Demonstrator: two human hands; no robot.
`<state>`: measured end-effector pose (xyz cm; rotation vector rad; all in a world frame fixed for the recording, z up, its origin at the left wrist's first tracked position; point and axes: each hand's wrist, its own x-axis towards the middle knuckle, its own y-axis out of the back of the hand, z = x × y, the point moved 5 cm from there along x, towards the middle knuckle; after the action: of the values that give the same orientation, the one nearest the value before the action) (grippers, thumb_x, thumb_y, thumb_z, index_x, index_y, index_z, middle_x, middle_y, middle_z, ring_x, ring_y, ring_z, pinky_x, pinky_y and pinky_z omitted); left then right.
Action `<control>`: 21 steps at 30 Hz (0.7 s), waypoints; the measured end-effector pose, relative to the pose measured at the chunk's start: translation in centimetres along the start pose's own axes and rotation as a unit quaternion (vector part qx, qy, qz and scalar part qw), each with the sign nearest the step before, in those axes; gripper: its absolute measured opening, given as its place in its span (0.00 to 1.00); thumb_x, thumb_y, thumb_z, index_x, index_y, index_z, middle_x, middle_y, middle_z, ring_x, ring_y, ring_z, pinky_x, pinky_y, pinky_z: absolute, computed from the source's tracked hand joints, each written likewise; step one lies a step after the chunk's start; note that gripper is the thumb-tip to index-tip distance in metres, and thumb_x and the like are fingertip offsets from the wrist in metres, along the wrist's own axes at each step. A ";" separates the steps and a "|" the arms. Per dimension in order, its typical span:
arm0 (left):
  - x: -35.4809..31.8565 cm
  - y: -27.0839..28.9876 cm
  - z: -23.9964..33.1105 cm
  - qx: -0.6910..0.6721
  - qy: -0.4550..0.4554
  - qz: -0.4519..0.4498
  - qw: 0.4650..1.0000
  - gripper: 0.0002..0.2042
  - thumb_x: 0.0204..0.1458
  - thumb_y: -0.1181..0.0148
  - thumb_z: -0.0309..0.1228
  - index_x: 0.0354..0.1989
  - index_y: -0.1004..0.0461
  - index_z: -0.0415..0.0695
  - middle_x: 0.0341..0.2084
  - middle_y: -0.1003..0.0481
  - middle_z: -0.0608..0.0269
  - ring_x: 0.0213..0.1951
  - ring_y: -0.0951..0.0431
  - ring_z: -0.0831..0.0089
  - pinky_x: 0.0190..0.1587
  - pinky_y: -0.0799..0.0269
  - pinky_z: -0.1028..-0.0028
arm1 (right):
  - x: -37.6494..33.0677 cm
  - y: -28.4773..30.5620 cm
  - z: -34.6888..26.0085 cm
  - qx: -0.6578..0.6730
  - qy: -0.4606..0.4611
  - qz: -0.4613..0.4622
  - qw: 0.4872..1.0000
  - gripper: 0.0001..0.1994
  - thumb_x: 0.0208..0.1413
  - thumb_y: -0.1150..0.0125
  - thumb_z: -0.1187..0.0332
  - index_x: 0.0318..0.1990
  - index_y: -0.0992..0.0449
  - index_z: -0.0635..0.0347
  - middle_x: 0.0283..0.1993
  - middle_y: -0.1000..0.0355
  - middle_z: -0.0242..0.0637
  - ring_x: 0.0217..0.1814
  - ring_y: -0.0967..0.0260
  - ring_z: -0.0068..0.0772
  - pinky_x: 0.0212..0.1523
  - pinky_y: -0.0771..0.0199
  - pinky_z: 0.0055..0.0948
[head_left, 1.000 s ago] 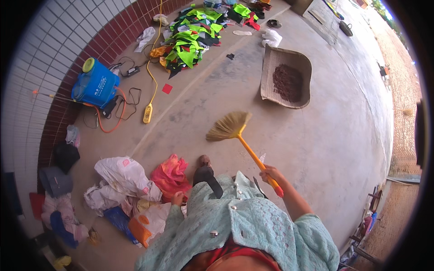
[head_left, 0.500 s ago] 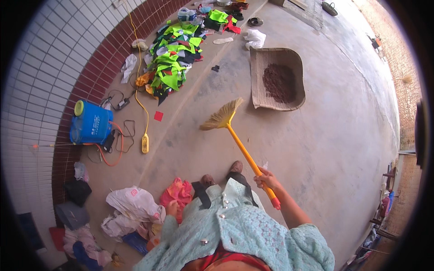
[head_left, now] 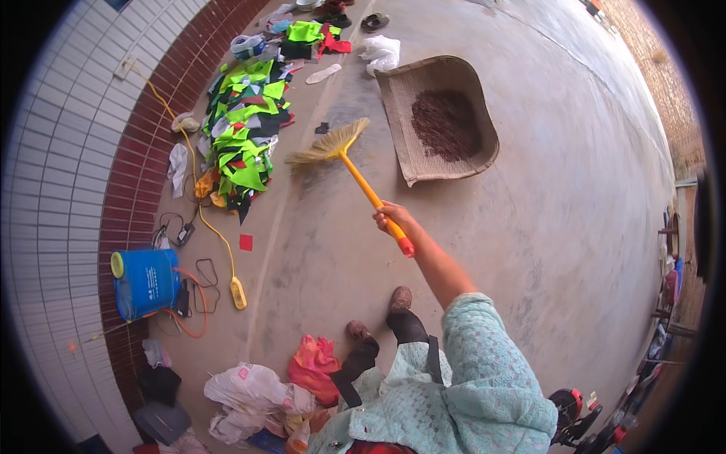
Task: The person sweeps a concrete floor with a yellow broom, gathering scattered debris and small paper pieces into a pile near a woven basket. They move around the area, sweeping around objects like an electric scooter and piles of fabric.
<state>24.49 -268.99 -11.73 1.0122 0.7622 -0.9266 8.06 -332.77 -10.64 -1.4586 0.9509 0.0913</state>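
Under broom (head_left: 362, 181), seemingly concrete floor (head_left: 552, 234)

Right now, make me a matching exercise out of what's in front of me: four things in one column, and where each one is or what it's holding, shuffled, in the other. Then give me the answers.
Things:
1. Broom
2. Woven scoop
3. Blue tank
4. Red square

Places and states:
A. Beside the tiled wall
B. Lying flat between the cloth scraps and the yellow power strip
C. Gripped in the right hand
D. Holding a dark reddish-brown heap

Right pairs: 1-C, 2-D, 3-A, 4-B
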 end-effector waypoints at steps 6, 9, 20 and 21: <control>0.1 1.0 2.1 0.002 -0.020 -0.011 1.000 0.11 0.46 0.56 0.31 0.36 0.32 0.40 0.18 0.31 0.63 0.21 0.31 0.76 0.24 0.34 0.76 | -2.0 6.1 3.6 0.012 -0.012 -0.034 0.999 0.10 0.46 0.54 0.77 0.36 0.43 0.55 0.25 0.43 0.37 0.16 0.44 0.19 0.14 0.40 0.16; 0.4 1.0 3.5 0.003 -0.041 -0.015 0.999 0.12 0.46 0.56 0.30 0.36 0.32 0.39 0.17 0.31 0.63 0.20 0.31 0.76 0.23 0.34 0.76 | -9.5 7.6 5.4 -0.020 -0.016 0.002 1.000 0.10 0.45 0.55 0.77 0.37 0.42 0.56 0.21 0.42 0.34 0.14 0.46 0.19 0.13 0.41 0.17; 1.7 2.2 11.3 0.005 -0.044 -0.078 0.996 0.16 0.44 0.54 0.31 0.41 0.35 0.37 0.22 0.29 0.62 0.23 0.30 0.76 0.27 0.32 0.77 | -28.2 6.7 13.0 0.255 -0.072 0.106 0.958 0.09 0.45 0.54 0.75 0.36 0.43 0.63 0.26 0.42 0.37 0.20 0.42 0.20 0.19 0.37 0.14; 0.0 2.5 14.3 0.042 -0.062 -0.055 0.996 0.16 0.43 0.53 0.32 0.41 0.34 0.37 0.23 0.28 0.62 0.24 0.29 0.76 0.28 0.32 0.77 | -28.2 6.0 13.1 0.310 -0.093 0.116 0.939 0.09 0.45 0.53 0.74 0.35 0.43 0.64 0.26 0.42 0.38 0.20 0.42 0.22 0.20 0.37 0.15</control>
<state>28.28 -281.71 -5.79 0.9834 0.6842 -1.1140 -7.38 -306.81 -1.00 -0.7409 0.8867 0.0905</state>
